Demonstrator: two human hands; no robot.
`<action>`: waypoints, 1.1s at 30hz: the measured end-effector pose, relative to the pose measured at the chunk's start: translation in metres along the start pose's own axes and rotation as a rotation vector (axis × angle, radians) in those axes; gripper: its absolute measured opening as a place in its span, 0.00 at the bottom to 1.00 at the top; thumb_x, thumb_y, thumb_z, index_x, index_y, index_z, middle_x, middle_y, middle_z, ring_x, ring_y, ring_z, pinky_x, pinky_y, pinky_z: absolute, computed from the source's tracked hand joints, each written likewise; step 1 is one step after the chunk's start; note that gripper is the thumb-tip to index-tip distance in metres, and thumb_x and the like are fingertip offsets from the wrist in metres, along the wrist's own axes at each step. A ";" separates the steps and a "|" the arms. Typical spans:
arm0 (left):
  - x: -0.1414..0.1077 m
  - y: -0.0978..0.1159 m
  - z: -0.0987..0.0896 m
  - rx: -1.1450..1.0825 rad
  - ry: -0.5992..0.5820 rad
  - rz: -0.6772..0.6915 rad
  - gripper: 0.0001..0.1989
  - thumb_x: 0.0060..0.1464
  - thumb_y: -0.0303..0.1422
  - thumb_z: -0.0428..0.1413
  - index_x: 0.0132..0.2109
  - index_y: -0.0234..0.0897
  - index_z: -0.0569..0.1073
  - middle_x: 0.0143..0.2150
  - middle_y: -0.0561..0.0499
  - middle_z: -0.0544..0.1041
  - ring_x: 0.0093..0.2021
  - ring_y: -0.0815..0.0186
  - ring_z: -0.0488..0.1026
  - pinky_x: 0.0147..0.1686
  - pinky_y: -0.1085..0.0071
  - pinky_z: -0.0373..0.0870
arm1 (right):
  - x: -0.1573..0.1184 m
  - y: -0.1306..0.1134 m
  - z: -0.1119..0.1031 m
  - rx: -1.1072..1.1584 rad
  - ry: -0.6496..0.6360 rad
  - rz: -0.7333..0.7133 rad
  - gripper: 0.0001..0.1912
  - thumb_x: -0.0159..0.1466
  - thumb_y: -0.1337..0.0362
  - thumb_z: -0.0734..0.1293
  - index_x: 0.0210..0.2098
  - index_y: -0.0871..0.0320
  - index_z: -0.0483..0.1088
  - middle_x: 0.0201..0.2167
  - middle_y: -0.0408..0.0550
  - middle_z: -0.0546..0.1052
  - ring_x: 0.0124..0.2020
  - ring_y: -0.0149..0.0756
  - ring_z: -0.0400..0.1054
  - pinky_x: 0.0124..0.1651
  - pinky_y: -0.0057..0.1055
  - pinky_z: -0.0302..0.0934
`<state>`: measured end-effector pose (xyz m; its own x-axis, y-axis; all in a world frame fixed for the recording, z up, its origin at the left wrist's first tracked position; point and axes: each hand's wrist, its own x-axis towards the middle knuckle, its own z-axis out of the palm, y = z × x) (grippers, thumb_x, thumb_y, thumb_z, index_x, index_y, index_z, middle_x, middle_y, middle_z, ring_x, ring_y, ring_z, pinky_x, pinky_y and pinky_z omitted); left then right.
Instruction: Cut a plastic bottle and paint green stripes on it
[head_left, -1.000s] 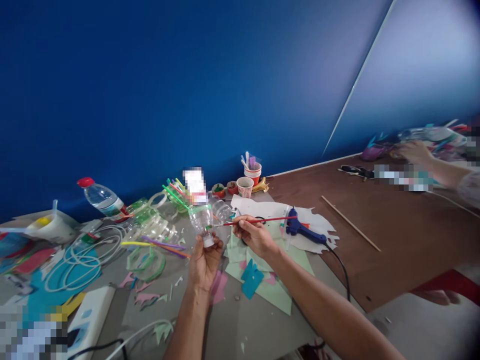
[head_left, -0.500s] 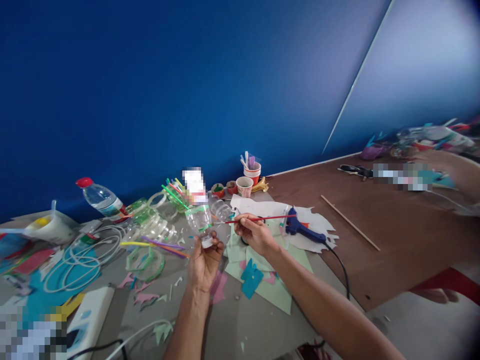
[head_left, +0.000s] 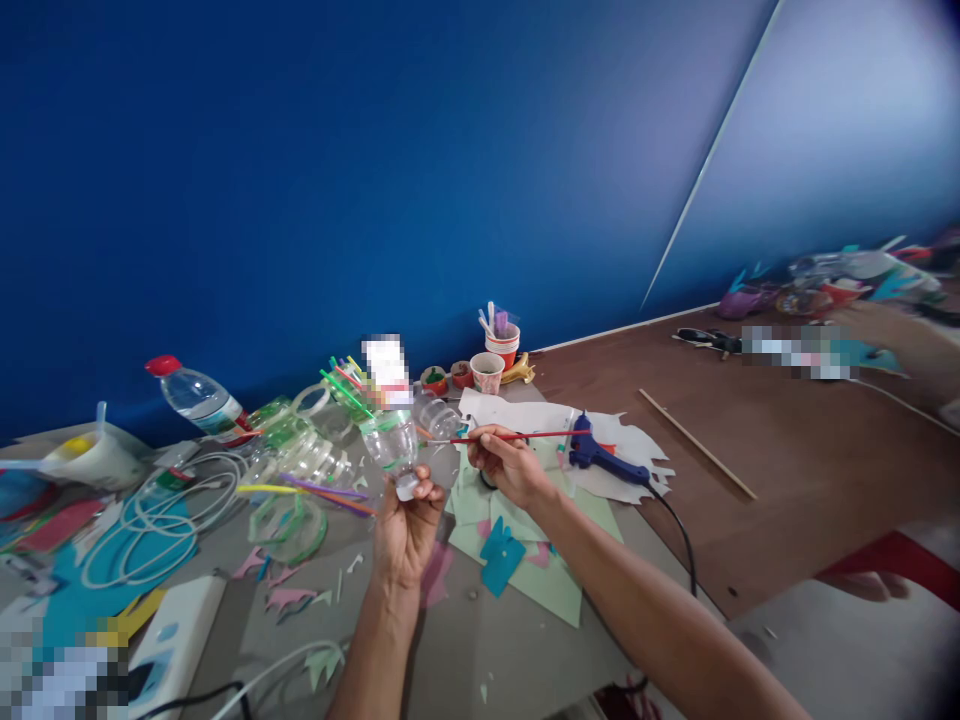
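My left hand (head_left: 409, 530) is closed around the white cap end of a clear plastic bottle piece (head_left: 391, 441) with green painted bands, held cap down and slightly tilted. Pinched in my right hand (head_left: 506, 462) is a thin red paintbrush (head_left: 551, 436), lying nearly level. Its tip points left, close to the side of the bottle piece; whether it touches I cannot tell. Small paint cups (head_left: 433, 380) stand behind, near the wall. Beneath and beyond my right hand lie light green paper sheets (head_left: 592, 560) and a blue paper cutout (head_left: 501, 558).
A blue glue gun (head_left: 607, 460) rests on white paper, its cord running toward me. A wooden stick (head_left: 697, 444) lies right. Left are a red-capped bottle (head_left: 202, 400), coiled white cable (head_left: 161, 510) and power strip (head_left: 176, 640). Another person's hand (head_left: 874, 584) shows at right.
The bottle piece in my left hand has tilted a little, its upper part shifting left. The other person's arm at the far right has drawn back. My right hand has barely moved.
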<state>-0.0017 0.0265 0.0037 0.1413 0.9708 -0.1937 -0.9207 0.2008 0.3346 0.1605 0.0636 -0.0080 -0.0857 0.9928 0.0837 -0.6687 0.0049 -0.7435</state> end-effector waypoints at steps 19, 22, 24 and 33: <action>0.016 -0.008 -0.018 0.361 0.220 0.349 0.09 0.42 0.31 0.67 0.30 0.35 0.74 0.29 0.55 0.76 0.30 0.73 0.73 0.30 0.78 0.68 | 0.001 -0.015 0.000 0.076 0.064 -0.095 0.06 0.54 0.62 0.71 0.30 0.57 0.75 0.22 0.43 0.72 0.21 0.28 0.60 0.26 0.29 0.57; 0.014 -0.010 -0.016 0.460 0.239 0.352 0.12 0.41 0.34 0.67 0.31 0.36 0.73 0.32 0.53 0.78 0.29 0.73 0.74 0.30 0.77 0.67 | -0.004 -0.013 0.006 0.008 0.032 -0.085 0.06 0.53 0.61 0.72 0.29 0.57 0.76 0.22 0.45 0.73 0.22 0.30 0.61 0.25 0.28 0.55; 0.013 -0.011 -0.014 0.497 0.236 0.343 0.14 0.41 0.37 0.67 0.32 0.36 0.72 0.33 0.52 0.78 0.28 0.73 0.73 0.30 0.76 0.67 | -0.008 -0.012 0.010 -0.042 0.009 -0.069 0.08 0.53 0.60 0.72 0.29 0.57 0.76 0.22 0.45 0.74 0.22 0.30 0.62 0.24 0.28 0.54; 0.012 -0.016 -0.011 0.536 0.176 0.372 0.13 0.43 0.37 0.65 0.31 0.36 0.70 0.30 0.52 0.77 0.25 0.73 0.72 0.29 0.75 0.67 | -0.011 -0.004 0.014 -0.063 -0.038 -0.034 0.08 0.54 0.60 0.71 0.30 0.59 0.76 0.22 0.46 0.75 0.23 0.29 0.64 0.25 0.26 0.53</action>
<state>0.0109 0.0332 -0.0141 -0.2537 0.9611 -0.1092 -0.5823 -0.0616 0.8106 0.1540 0.0513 0.0035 -0.0926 0.9867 0.1335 -0.6238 0.0470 -0.7802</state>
